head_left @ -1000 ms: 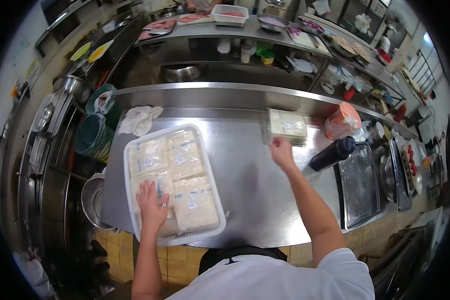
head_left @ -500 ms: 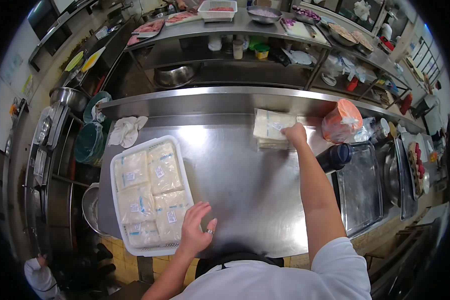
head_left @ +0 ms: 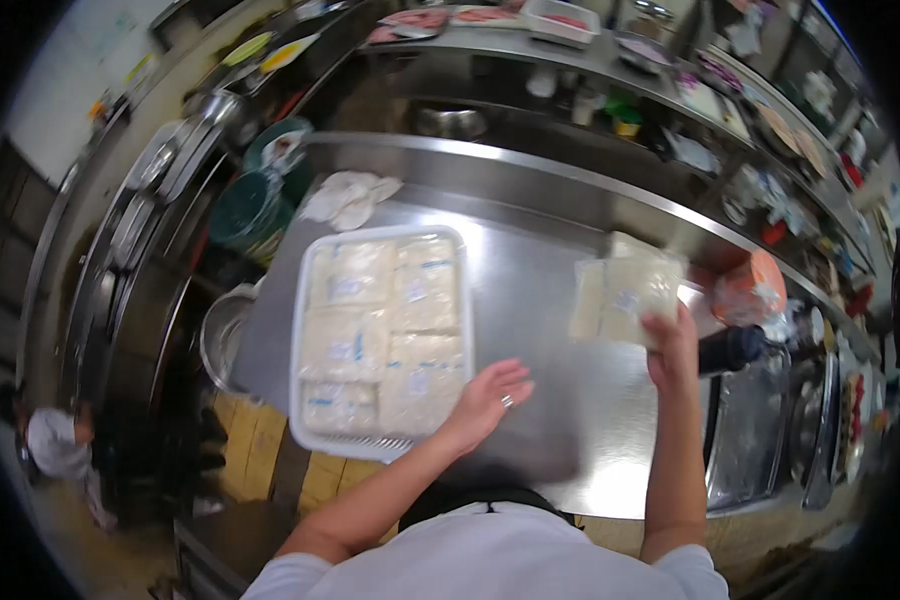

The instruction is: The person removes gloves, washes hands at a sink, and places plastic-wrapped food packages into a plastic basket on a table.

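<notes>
In my right hand point(head_left: 674, 345) is a clear plastic packet point(head_left: 625, 300) with pale, flat contents, gripped at its right edge and raised over the steel table. The packet is slightly blurred. Behind it shows part of another pale packet point(head_left: 628, 246), mostly covered. My left hand point(head_left: 485, 402), with a ring on one finger, hovers open beside the right edge of a white plastic basket point(head_left: 296, 365). Flat in the basket lie several similar packets point(head_left: 340, 335) with blue print and white labels.
A crumpled white cloth point(head_left: 348, 200) lies at the table's back left. An orange bag point(head_left: 752, 287), a dark bottle point(head_left: 732, 349) and a metal tray point(head_left: 755, 430) stand to the right. A raised steel ledge point(head_left: 510, 165) runs along the back. Another person point(head_left: 55, 445) is at lower left.
My right hand has lifted a packet off the stack and brought it nearer. My left hand has moved slightly away from the basket. The view has turned and shifted left.
</notes>
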`<state>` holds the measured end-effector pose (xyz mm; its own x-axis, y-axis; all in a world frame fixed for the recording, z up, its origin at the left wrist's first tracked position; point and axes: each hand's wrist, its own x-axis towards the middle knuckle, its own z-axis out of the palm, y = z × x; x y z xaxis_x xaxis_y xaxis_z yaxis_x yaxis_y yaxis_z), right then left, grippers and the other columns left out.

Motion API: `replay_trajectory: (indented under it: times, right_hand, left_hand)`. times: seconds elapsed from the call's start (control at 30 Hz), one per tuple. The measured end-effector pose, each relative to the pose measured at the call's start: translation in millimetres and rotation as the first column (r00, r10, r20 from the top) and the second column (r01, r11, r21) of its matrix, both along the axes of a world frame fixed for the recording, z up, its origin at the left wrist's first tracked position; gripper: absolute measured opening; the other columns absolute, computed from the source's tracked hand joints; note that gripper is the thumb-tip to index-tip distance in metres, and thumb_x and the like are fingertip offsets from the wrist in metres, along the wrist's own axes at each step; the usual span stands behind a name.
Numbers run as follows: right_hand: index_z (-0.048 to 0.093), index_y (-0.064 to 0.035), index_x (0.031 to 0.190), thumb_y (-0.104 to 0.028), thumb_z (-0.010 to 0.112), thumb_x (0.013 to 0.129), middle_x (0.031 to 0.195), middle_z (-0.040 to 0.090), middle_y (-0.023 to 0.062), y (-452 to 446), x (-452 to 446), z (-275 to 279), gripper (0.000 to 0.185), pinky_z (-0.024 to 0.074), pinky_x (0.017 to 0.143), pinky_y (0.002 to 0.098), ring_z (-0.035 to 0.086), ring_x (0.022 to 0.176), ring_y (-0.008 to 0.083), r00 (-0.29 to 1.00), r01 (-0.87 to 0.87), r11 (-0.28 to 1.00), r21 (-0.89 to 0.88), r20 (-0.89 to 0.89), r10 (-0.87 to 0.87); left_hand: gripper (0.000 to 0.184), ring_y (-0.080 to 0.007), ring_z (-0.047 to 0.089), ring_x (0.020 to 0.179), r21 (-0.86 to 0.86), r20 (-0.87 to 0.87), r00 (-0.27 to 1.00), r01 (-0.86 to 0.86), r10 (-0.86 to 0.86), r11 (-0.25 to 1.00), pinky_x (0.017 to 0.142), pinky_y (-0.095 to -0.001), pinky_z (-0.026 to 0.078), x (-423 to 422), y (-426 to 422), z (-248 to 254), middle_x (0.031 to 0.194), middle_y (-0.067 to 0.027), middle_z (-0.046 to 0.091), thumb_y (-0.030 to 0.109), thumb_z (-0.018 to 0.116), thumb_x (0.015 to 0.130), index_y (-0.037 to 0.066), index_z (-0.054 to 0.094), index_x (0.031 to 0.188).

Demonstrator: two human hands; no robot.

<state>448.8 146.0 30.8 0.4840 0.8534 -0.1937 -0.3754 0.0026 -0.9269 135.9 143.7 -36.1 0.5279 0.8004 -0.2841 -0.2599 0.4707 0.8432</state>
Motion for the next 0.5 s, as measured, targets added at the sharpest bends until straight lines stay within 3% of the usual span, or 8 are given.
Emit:
replay_trajectory:
  times: [0.1,0.2,0.3,0.37,0.4,0.5]
  right_hand:
    - [0.053,0.004,0.131,0.0,0.075,0.074,0.117,0.066,0.0134,-47,-85,43,0.061,0.0544,0.097,0.0383,0.067,0.108,0.0245,0.99,-0.136,0.99,-0.035,-0.05,0.134]
    - [0.052,0.005,0.132,-0.001,0.08,0.073,0.119,0.066,0.0158,-73,-144,32,0.065,0.0559,0.094,0.0362,0.068,0.107,0.0239,0.942,-0.319,0.948,-0.006,-0.112,0.316]
    - [0.053,0.0044,0.131,-0.001,0.078,0.078,0.117,0.068,0.0156,-74,-192,7,0.059,0.0556,0.093,0.0353,0.069,0.104,0.0237,0.91,-0.407,0.907,-0.108,-0.131,0.393]
    - [0.055,0.0036,0.129,-0.002,0.076,0.081,0.116,0.07,0.0139,-67,-225,4,0.052,0.0538,0.096,0.0355,0.069,0.104,0.0236,0.892,-0.45,0.862,-0.232,-0.167,0.42]
    - [0.058,0.0036,0.127,-0.003,0.074,0.085,0.113,0.072,0.0132,-63,-246,9,0.045,0.0532,0.096,0.0346,0.069,0.101,0.0222,0.881,-0.471,0.842,-0.262,-0.093,0.463]
    - [0.059,0.0056,0.125,-0.003,0.071,0.091,0.111,0.072,0.015,-47,-293,-1,0.038,0.0563,0.085,0.0334,0.071,0.098,0.0211,0.812,-0.573,0.779,-0.253,-0.052,0.581]
  left_hand:
    - [0.048,-0.0211,0.057,0.127,-0.378,0.297,0.955,0.094,0.025,0.921,0.105,-0.0366,0.048,-19,5,24,0.136,-0.0143,0.06,0.016,0.067,0.101,-0.001,0.049,0.143]
    - [0.044,-0.0193,0.06,0.121,-0.215,0.114,0.993,0.012,0.013,0.976,0.102,-0.0352,0.05,-56,6,48,0.133,-0.012,0.063,0.014,0.067,0.1,-0.002,0.053,0.139]
    - [0.042,-0.0181,0.063,0.11,-0.049,-0.13,0.99,-0.061,0.054,0.997,0.097,-0.0345,0.052,-113,-10,24,0.126,-0.0111,0.066,0.015,0.068,0.099,-0.003,0.057,0.135]
    - [0.038,-0.0183,0.065,0.107,-0.104,-0.112,0.98,-0.178,0.166,0.979,0.094,-0.0349,0.054,-149,-19,28,0.121,-0.0105,0.069,0.013,0.069,0.098,-0.004,0.06,0.131]
    - [0.037,-0.0186,0.066,0.108,-0.108,-0.125,0.973,-0.205,0.191,0.973,0.094,-0.0347,0.054,-169,-21,29,0.122,-0.0111,0.069,0.011,0.069,0.098,-0.003,0.06,0.131]
    - [0.036,-0.0168,0.067,0.103,-0.06,-0.187,0.941,-0.299,0.284,0.952,0.089,-0.0346,0.055,-225,-21,42,0.117,-0.01,0.071,0.01,0.069,0.097,-0.002,0.062,0.13]
